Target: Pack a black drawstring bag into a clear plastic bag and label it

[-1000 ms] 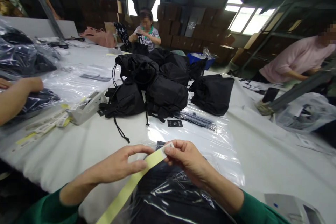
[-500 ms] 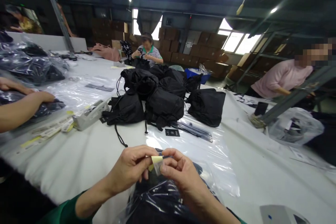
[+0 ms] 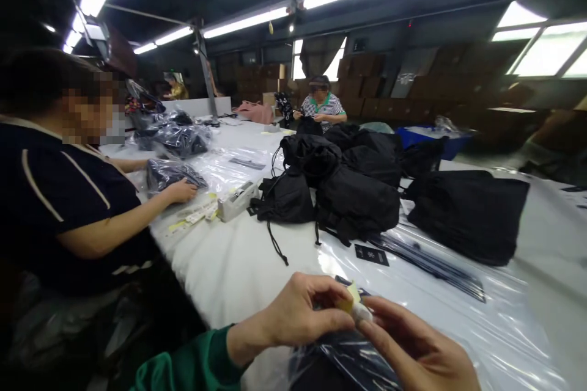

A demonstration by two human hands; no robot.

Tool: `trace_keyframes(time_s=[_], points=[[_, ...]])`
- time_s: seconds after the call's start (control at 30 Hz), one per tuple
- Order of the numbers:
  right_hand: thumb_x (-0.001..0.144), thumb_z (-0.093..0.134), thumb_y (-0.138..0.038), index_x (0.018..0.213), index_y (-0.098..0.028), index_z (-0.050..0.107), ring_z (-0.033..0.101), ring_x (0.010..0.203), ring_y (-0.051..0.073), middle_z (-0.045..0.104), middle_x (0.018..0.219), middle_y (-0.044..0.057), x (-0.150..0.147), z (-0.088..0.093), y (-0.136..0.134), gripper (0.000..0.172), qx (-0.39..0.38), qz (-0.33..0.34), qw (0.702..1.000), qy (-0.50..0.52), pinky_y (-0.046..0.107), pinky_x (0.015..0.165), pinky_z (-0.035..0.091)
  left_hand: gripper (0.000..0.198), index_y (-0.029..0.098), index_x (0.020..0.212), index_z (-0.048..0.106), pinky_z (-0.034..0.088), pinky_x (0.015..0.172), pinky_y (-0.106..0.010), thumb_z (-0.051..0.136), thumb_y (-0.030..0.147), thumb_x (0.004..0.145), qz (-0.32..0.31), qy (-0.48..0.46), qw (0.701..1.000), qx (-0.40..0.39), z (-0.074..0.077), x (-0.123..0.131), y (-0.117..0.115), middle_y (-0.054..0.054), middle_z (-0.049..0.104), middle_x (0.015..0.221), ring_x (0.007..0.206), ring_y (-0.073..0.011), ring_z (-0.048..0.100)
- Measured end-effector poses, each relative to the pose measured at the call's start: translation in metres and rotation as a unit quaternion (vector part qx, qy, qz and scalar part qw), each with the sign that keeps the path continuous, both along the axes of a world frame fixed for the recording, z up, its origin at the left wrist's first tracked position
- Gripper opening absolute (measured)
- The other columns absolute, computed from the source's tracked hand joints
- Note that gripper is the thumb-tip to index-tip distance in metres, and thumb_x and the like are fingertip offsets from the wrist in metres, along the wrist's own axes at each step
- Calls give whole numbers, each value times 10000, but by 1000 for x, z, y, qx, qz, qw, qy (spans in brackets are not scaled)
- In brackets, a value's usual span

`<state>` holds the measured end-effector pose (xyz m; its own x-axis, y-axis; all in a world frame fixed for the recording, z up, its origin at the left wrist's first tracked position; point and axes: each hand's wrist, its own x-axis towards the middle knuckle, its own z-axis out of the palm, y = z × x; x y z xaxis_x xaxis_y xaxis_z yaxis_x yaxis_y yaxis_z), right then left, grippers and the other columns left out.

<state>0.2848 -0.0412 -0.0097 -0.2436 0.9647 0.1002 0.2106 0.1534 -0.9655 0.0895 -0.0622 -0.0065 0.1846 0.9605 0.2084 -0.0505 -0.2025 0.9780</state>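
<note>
My left hand [image 3: 298, 314] and my right hand [image 3: 417, 348] meet at the bottom of the view, both pinched on a small crumpled yellow paper strip [image 3: 351, 306]. Under them lies a dark garment in a clear plastic bag [image 3: 339, 360]. Both sleeves are green. A small black card [image 3: 371, 255] rests on the white table [image 3: 229, 263] just beyond my hands.
A heap of black drawstring bags [image 3: 353, 189] fills the table's middle, with clear plastic bags [image 3: 435, 266] beside it. At left a person in a dark shirt [image 3: 59, 195] reaches to a bagged garment [image 3: 169, 174] near a tape dispenser [image 3: 236, 200]. Another person [image 3: 321, 107] works at the far end.
The long yellow strip has been gathered into a small crumpled piece between my fingers. My view has swung left and upward, bringing the person at left into sight.
</note>
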Motion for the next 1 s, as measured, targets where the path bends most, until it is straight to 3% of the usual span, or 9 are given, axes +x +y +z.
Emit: trace_keyframes(time_s=[0.17,0.37,0.6,0.7,0.77,0.87,0.93,1.0], points=[[761,741,-391,1006,-197,741,668,743,213,733,813,42,-1,6,-7,312,16,42,999,-12,304,708,538,128,153,842,696,421,667,-220,604,226,893,53,123,987,91,-5,3,-12,-21,641,750,697,-117,552],[813,690,-268,956,-177,751,581,681,161,677,752,19,-3,21,-13,180,43,76,995,-44,284,670,476,125,212,936,633,412,685,-192,511,195,961,20,191,963,191,-17,2,-10,10,573,789,725,-97,532],[786,703,-202,804,-178,738,586,677,150,651,725,12,0,28,-13,46,94,80,991,-43,259,637,444,156,190,868,554,382,632,-182,447,165,979,24,240,938,247,-23,0,-8,20,492,730,671,-90,491],[813,664,-204,742,-181,738,586,706,154,635,717,16,1,33,-11,105,112,91,988,-57,264,661,429,211,181,785,520,376,608,-186,443,191,981,25,263,930,257,-23,2,-7,19,501,695,647,-92,491],[817,649,-213,703,-182,736,579,709,155,634,710,17,2,35,-9,147,88,88,991,-58,269,672,419,257,176,741,515,375,589,-188,443,225,984,26,280,927,247,-23,2,-7,20,503,670,617,-89,494],[816,648,-291,678,-167,720,535,657,147,620,673,13,7,30,-6,200,-35,64,997,-21,272,638,391,348,169,658,516,359,533,-185,456,287,979,64,297,926,224,-26,-7,-9,32,486,592,531,-77,470],[809,654,-361,638,-156,680,484,608,132,582,617,1,11,23,-7,268,-123,30,992,27,270,607,356,376,167,640,555,367,520,-178,472,329,968,114,320,922,187,-33,-27,-13,32,516,569,514,-77,483],[800,658,-400,577,-158,613,439,590,124,538,571,-11,17,17,-9,332,-163,-4,984,66,271,598,324,344,174,689,631,395,531,-167,518,388,934,181,361,906,128,-43,-57,-20,29,591,603,538,-86,531]])
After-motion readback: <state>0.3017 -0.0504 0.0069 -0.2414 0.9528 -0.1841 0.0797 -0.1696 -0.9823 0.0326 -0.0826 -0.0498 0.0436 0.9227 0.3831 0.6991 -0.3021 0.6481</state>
